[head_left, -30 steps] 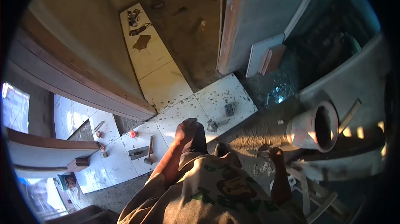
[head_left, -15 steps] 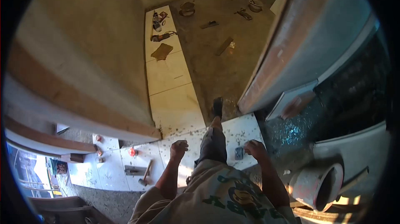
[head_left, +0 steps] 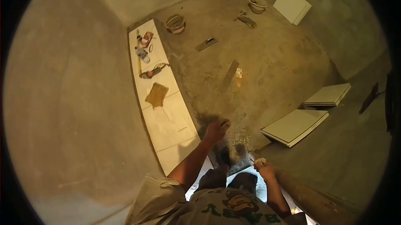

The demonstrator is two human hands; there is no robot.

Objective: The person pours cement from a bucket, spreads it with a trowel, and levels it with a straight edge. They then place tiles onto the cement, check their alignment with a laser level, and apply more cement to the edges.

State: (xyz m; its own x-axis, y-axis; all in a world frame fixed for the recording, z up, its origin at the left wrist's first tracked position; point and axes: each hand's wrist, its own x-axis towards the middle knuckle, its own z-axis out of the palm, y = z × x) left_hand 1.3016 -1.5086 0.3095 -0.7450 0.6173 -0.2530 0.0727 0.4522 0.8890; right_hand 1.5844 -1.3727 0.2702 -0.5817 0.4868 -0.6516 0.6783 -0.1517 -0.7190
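Observation:
My left hand is stretched forward over the concrete floor, just right of the row of white tiles. Its fingers are curled in and I see nothing in them. Lower and to the right, my right hand is closed near the doorway edge, with no held object visible. A brown, irregular flat piece lies on the tiles ahead of my left hand. Beyond it on the same row are an angle grinder with its cord and a clear plastic bottle.
Stacked tiles lie on the right, with another stack behind. More tiles lean at the far wall. A trowel, a bucket and a pale-rimmed bucket stand or lie on the floor.
I have moved forward through the doorway into the room. My left hand has swung forward and right. The hammer and outer tiles have left view; the stacked tiles now show.

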